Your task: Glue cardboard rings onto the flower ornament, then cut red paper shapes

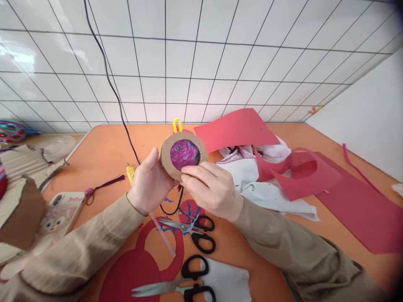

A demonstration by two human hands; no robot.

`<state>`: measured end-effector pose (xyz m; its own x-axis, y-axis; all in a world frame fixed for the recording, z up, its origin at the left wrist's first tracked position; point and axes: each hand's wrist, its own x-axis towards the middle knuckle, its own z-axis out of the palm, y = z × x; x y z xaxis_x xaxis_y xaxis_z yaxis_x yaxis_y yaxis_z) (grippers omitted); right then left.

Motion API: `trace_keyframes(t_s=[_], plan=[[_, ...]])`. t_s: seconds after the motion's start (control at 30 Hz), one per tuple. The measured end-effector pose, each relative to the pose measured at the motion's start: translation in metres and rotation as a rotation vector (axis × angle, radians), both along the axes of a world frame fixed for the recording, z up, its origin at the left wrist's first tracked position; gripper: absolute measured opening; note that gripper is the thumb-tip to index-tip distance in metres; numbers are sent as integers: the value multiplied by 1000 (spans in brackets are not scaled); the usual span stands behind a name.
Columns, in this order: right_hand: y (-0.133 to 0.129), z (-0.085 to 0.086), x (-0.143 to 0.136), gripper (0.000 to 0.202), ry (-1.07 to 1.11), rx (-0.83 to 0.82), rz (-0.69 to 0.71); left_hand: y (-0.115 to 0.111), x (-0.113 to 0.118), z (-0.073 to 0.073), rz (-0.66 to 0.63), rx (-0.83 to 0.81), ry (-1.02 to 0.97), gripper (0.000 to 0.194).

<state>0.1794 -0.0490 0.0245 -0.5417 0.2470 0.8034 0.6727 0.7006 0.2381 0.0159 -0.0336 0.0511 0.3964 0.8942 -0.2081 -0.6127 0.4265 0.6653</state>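
Observation:
Above the table I hold a round cardboard disc that frames a purple flower picture in its middle. A yellow loop sticks up from the disc's top edge. My left hand grips the disc from the left, thumb up along its edge and the fingers behind it. My right hand is closed at the disc's lower right, its fingertips pressed to the lower rim of the flower opening. Whatever lies under those fingertips is hidden.
Below the hands lie two scissors, red paper rings and blue scraps. A yellow glue gun with a black cord is at left, near a phone and cardboard. Red sheets and white cloth lie right.

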Motion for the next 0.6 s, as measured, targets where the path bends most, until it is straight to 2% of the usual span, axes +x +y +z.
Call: trace_keyframes(t_s=[0.2, 0.43, 0.6], plan=[[0, 1, 0, 11, -10, -19, 11, -1, 1, 1, -24, 6, 12, 54], [0, 2, 0, 16, -62, -50, -13, -2, 1, -5, -30, 108, 120, 24], [-1, 3, -1, 16, -64, -56, -14, 1, -1, -11, -33, 108, 95, 22]])
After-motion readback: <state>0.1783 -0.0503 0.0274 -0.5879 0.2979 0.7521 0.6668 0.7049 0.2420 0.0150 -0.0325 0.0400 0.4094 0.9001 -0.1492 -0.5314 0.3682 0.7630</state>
